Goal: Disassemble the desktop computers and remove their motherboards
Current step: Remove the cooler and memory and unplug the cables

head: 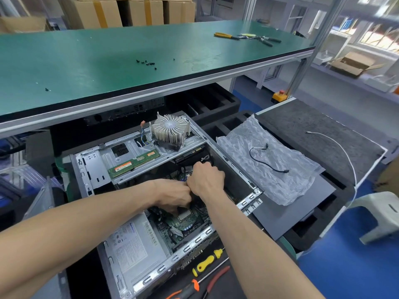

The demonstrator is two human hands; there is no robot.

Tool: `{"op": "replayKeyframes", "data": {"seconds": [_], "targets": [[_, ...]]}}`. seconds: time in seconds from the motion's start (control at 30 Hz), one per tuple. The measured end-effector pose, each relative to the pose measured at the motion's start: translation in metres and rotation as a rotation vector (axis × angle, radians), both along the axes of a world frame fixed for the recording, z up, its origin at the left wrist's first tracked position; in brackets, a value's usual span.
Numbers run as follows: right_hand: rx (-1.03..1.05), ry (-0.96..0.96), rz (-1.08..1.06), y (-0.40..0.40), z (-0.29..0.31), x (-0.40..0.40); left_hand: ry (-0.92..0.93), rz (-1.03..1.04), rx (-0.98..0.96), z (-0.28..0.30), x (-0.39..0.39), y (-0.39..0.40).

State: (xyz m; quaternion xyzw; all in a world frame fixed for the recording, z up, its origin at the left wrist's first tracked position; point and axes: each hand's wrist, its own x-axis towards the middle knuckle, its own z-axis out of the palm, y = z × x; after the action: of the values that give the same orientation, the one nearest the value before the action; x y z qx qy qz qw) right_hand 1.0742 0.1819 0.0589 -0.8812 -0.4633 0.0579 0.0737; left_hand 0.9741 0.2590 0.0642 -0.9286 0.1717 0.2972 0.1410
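Note:
An open desktop case [90, 169] lies below the green bench, its motherboard [187, 223] with the bare CPU showing inside. Both hands reach into the case above the board. My left hand [174, 195] has curled fingers down near the CPU socket; what they hold is hidden. My right hand [206, 178] is a closed fist touching the left hand, gripping something I cannot make out. A round heatsink with fan [169, 131] and a green RAM stick [133, 164] rest on the drive bracket. The silver power supply [133, 247] sits in the near corner.
A yellow-handled screwdriver [207, 263] and orange pliers [194, 285] lie by the case's near edge. A black cable [267, 160] lies on bubble wrap [280, 180] to the right. Several black screws [146, 62] and pliers [248, 37] sit on the green bench [86, 61].

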Motion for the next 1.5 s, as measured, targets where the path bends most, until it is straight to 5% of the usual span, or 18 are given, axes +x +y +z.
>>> {"op": "replayKeyframes", "data": {"seconds": [0.27, 0.53, 0.9, 1.27, 1.5], "targets": [[-0.035, 0.021, -0.019, -0.001, 0.004, -0.001, -0.124, 0.037, -0.157, -0.006, 0.0, 0.006], [-0.127, 0.171, -0.033, -0.001, 0.004, 0.003, -0.186, 0.624, -0.39, -0.015, -0.005, 0.019], [-0.334, 0.466, 0.143, -0.002, 0.013, -0.002, -0.294, 0.726, -0.326, -0.024, -0.004, 0.023], [-0.254, 0.325, 0.204, 0.0, 0.004, 0.004, -0.187, 0.921, -0.438, -0.025, -0.01, 0.026], [-0.224, 0.221, 0.195, 0.003, 0.0, 0.005, -0.096, 0.948, -0.319, -0.013, 0.0, 0.009]]}}
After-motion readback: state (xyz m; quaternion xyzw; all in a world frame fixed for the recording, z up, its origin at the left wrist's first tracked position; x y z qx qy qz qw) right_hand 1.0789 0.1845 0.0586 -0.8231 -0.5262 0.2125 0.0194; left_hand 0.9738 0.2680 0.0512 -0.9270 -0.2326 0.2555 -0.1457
